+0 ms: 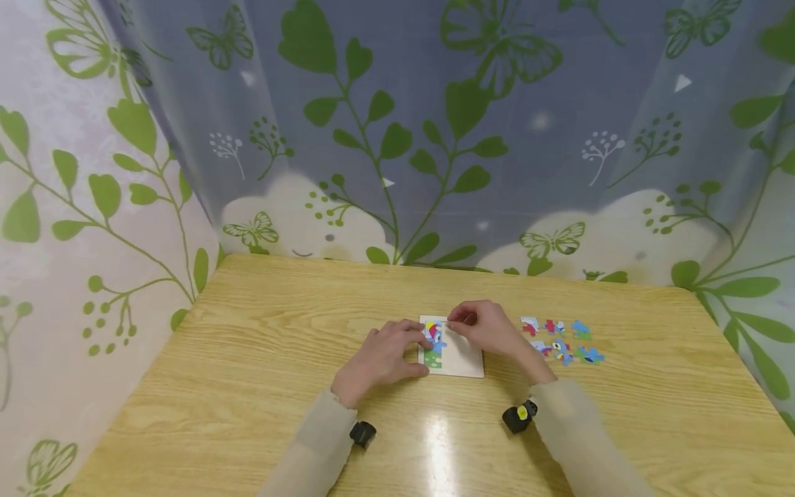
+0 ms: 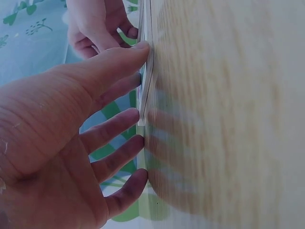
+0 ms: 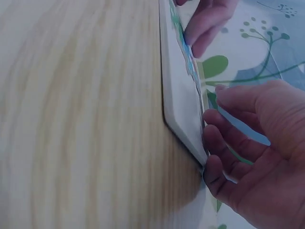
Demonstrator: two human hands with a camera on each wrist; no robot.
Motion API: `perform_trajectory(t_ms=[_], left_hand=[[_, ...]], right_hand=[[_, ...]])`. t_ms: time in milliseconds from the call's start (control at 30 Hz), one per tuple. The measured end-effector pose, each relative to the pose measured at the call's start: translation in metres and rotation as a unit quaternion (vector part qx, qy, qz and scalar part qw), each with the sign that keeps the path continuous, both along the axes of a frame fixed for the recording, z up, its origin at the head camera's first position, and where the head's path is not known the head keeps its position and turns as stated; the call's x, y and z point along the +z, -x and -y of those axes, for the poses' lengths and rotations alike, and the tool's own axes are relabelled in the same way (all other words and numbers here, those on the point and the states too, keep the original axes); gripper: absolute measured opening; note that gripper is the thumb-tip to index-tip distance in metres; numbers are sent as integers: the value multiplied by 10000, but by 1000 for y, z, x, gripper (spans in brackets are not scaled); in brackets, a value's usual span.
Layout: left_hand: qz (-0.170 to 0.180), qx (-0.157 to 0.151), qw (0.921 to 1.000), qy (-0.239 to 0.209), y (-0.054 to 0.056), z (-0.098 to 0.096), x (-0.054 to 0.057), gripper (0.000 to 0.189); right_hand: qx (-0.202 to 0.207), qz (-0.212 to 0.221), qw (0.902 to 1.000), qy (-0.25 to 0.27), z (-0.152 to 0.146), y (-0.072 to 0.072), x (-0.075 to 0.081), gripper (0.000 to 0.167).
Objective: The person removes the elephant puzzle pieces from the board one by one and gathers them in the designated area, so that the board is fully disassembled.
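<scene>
A white puzzle board (image 1: 462, 355) lies on the table, with joined pieces (image 1: 435, 345) in blue, green, red and yellow along its left side. My left hand (image 1: 388, 353) rests at that side, its fingertips on the pieces and its thumb by the near left corner. In the left wrist view the left hand's fingers (image 2: 116, 129) are spread and lightly bent. My right hand (image 1: 491, 328) is at the board's far edge. Its fingers (image 3: 233, 138) are loosely bent against the edge in the right wrist view, the thumb apart, and no piece shows between them.
Several loose puzzle pieces (image 1: 562, 351) lie in two rows right of the board, partly behind the right forearm. The wooden table (image 1: 248, 359) runs back to a leaf-patterned curtain (image 1: 397, 138). Each wrist wears a small black camera (image 1: 363, 433).
</scene>
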State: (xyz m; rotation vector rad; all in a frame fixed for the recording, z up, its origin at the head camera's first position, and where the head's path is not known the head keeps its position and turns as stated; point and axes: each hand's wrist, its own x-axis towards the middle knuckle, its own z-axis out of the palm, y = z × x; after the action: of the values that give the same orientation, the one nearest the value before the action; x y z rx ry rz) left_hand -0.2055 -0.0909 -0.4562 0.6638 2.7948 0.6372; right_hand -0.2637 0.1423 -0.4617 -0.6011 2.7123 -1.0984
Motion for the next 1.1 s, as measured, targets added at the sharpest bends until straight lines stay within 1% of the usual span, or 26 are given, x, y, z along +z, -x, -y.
perform_trajectory(t_ms=[200,467,767,1100], left_hand=[[16,0,10000,2,-1,1,0,37],[21,0,10000,-25,-1,0,1,37],[13,31,10000,-66,0,1,-3,36],[32,89,10000,-10,0,-1,-1,35]], right_hand=[[131,-77,9997,-179,6,1,-4,11],[189,-105,9997,-141,10,-1,-6,10],[83,-72,9998,-171,14,-1,-5,9],[-76,90,9996,-272,19,1,-7,6]])
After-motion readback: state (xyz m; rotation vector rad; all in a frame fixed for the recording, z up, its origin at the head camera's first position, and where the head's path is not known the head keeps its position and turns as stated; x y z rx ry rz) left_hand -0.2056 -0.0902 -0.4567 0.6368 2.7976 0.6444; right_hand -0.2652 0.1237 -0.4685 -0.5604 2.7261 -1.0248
